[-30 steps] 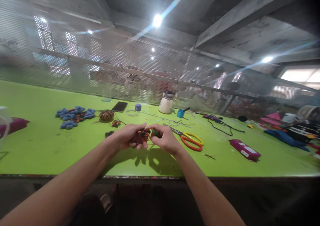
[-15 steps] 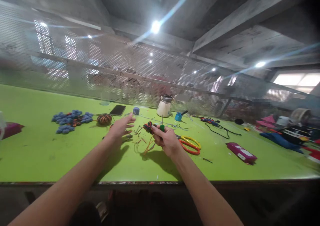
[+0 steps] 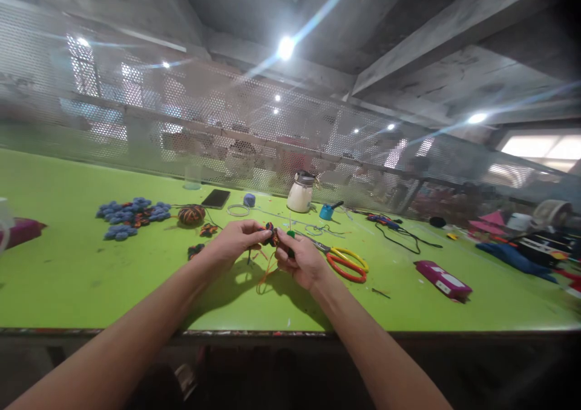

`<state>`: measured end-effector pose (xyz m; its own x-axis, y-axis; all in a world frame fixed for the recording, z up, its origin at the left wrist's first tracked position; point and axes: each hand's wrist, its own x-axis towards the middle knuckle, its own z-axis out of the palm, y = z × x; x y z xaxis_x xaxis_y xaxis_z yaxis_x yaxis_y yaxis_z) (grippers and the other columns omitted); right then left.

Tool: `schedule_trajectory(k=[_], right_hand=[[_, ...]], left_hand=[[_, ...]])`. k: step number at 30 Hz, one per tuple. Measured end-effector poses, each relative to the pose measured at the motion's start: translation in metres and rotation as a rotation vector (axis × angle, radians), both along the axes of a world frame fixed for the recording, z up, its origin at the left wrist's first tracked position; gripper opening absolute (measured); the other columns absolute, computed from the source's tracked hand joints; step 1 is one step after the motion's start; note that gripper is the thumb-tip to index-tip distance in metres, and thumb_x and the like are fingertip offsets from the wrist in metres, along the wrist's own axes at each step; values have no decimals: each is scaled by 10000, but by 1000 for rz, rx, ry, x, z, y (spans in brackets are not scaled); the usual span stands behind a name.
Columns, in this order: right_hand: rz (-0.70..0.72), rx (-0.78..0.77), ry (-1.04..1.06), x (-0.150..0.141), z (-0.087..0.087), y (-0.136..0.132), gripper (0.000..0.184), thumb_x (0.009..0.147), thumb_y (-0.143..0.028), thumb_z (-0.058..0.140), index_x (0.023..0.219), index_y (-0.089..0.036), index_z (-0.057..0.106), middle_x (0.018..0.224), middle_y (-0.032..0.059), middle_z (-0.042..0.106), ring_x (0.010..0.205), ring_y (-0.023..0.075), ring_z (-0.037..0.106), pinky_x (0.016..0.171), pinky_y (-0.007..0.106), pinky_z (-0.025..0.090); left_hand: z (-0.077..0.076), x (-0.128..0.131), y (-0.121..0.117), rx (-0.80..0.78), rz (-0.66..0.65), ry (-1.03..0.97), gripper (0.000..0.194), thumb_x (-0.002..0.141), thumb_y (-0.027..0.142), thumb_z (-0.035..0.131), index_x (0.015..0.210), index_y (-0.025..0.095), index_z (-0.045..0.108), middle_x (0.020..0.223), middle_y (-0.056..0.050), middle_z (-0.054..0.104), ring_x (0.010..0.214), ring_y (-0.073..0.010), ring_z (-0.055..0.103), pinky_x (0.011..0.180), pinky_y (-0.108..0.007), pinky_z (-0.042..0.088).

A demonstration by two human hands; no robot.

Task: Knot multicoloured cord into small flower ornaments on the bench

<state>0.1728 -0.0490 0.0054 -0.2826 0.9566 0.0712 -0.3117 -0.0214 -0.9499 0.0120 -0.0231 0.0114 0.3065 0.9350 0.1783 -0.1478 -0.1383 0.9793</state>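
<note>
Both hands meet above the green table around a small dark crocheted yarn piece (image 3: 272, 234) with orange and red in it. My left hand (image 3: 238, 239) pinches its left side between thumb and fingers. My right hand (image 3: 302, 255) grips the other side and also keeps a green-handled tool (image 3: 290, 234) with a thin upright metal shaft, perhaps a crochet hook, in its fingers. Loose yarn ends (image 3: 265, 278) hang below the piece. Just right of my right hand lie scissors (image 3: 347, 264) with red and yellow handles. Two more dark-orange pieces lie near my left hand, one being a small flower (image 3: 209, 230).
Blue crocheted flowers (image 3: 121, 231) and a multicoloured yarn ball (image 3: 191, 215) lie left. Behind are a phone (image 3: 216, 198), blue yarn (image 3: 249, 200), a cream jug (image 3: 299, 193) and a turquoise pot (image 3: 325, 212). A magenta case (image 3: 443, 281) lies right. A perforated screen (image 3: 254, 149) borders the table.
My left hand has moved right from beside the piece and closed on it. My right hand still holds the piece and the green-handled tool.
</note>
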Motion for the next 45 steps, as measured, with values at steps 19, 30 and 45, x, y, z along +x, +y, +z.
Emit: schedule_trajectory(k=[19, 30, 45], right_hand=[[11, 68, -294, 14, 5, 0, 321, 635, -384, 764, 713, -99, 639, 534, -15, 567, 335, -2, 243, 370, 211, 92], [89, 39, -472, 21, 8, 1, 348, 665, -430, 727, 716, -109, 603, 514, -27, 566, 328, 3, 264, 341, 181, 115], [153, 97, -752, 61, 50, -105, 297, 824, -395, 578, 786, -107, 642, 457, -34, 527, 353, 28, 264, 375, 199, 174]], left_hand=[[7, -13, 2, -237, -80, -194, 132, 807, 85, 591, 837, 98, 718, 824, -84, 710, 653, -89, 627, 522, -147, 478], [12, -21, 6, -305, 36, -308, 102, 790, 45, 574, 804, 94, 663, 722, -54, 678, 559, -85, 606, 423, -149, 436], [5, -33, 29, -302, 88, -329, 136, 801, 72, 492, 773, 133, 611, 675, -64, 664, 569, -127, 627, 372, -174, 396]])
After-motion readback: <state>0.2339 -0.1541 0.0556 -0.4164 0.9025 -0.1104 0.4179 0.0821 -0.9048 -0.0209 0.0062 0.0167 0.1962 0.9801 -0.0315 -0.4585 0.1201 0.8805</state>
